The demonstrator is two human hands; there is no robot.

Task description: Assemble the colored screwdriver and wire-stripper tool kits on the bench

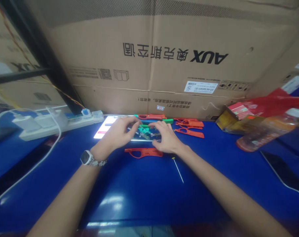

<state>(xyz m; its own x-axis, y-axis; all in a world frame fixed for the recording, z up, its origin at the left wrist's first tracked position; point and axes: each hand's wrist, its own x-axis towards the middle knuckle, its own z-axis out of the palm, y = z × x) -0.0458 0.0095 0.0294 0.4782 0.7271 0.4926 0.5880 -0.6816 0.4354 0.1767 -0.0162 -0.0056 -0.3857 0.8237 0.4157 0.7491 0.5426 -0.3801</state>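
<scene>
Both of my hands are over a bright, screen-like flat panel [100, 131] at the back of the blue table. My left hand [117, 133], with a watch [86, 158] on the wrist, has its thumb and index fingertips close together; what lies between them is too small to make out. My right hand [167, 136] is curved with thumb and index finger apart, holding nothing visible. Small green plastic parts [144, 130] lie between the hands, partly hidden by fingers. Nearer me rests an orange lighter-shaped shell [146, 152]. A thin metal rod with a yellow end [178, 169] lies right of it.
More orange shells [190, 132] lie behind and right of my hands. A large cardboard box [144, 75] walls off the back. At left stands a power strip [53, 125] with a white cable. A drink bottle [270, 130] and a phone [282, 171] lie at right.
</scene>
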